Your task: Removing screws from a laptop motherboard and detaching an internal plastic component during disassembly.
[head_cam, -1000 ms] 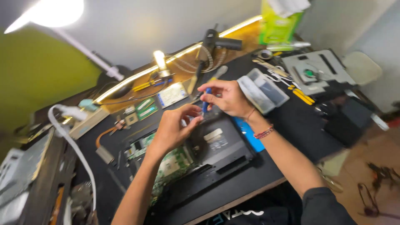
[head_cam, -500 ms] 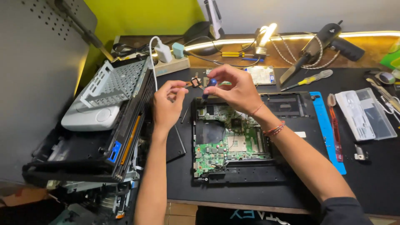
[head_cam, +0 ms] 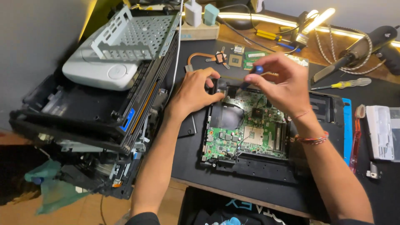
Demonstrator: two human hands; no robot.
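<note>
While I look down from the head camera, this is what I see:
Left hand: my left hand (head_cam: 195, 91) is curled, fingertips pressed on the black fan housing (head_cam: 219, 86) at the top left corner of the opened laptop base (head_cam: 250, 164); it steadies rather than lifts, as far as I can tell.
Right hand: my right hand (head_cam: 280, 81) is closed in a pinch around a small screwdriver (head_cam: 252, 75) with a blue cap, its tip angled down toward the same corner.
Board: the green circuit board (head_cam: 250, 129) lies exposed inside the laptop base, just below both hands.
Laptop base: it rests flat on the black table (head_cam: 189, 156), near the front edge.
Left of it: a stack of dismantled casings (head_cam: 96, 104) with a white unit (head_cam: 100, 71) on top.
Behind: a copper heat pipe (head_cam: 200, 56) and loose chips (head_cam: 236, 61) lie on the table.
Right side: a yellow-handled screwdriver (head_cam: 343, 83), a blue strip (head_cam: 347, 129) and a clear plastic case (head_cam: 381, 131).
</note>
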